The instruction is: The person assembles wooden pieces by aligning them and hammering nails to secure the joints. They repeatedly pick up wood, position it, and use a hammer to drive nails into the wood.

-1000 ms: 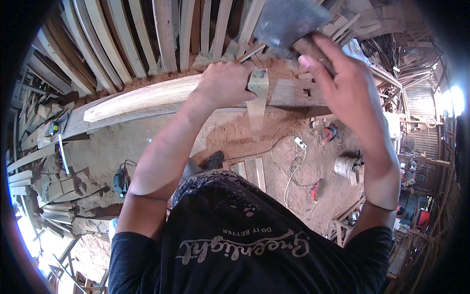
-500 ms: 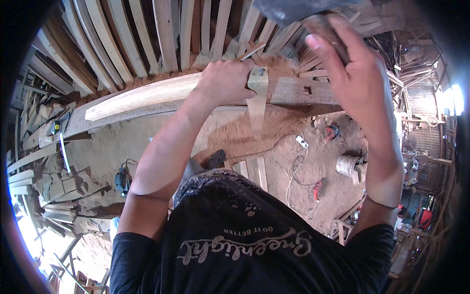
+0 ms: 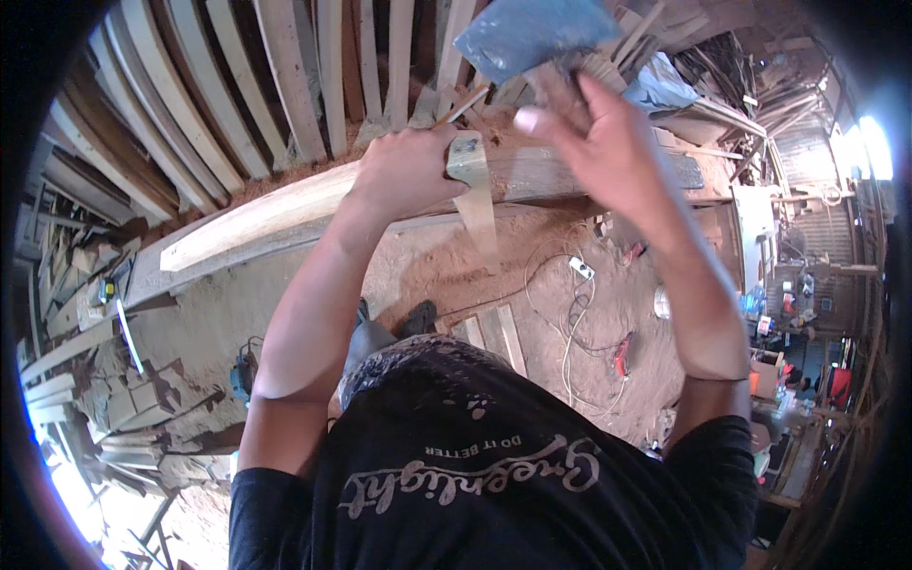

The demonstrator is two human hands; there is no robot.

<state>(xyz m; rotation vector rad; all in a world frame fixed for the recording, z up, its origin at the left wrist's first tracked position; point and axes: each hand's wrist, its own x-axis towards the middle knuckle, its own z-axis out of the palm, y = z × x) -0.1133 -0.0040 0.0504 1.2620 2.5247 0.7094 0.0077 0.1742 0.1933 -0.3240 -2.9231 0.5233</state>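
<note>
Over the beam, my left hand (image 3: 407, 166) is closed, its thumb against a pale tapered piece (image 3: 482, 214) that points down toward me. Its exact grip on the piece is partly hidden. Under and left of this hand lies a light curved timber (image 3: 256, 217). A thin stick (image 3: 464, 104) juts out beyond the knuckles; whether the fingers hold it I cannot tell. Raised at the upper right, my right hand (image 3: 608, 152) grips a wooden-handled tool (image 3: 537, 38) with a broad blue-grey head. Blur hides the exact kind of tool.
Long planks (image 3: 285, 76) stand in rows beyond the beam. A tape measure (image 3: 107, 290) sits at its left end. On the dusty floor lie a white power strip (image 3: 581, 269), looping cords and a red power tool (image 3: 622, 356). Offcuts (image 3: 133, 380) are piled at the left.
My right hand has swung the tool to the left and slightly down. The view has shifted; my left hand stays at the pale tapered piece.
</note>
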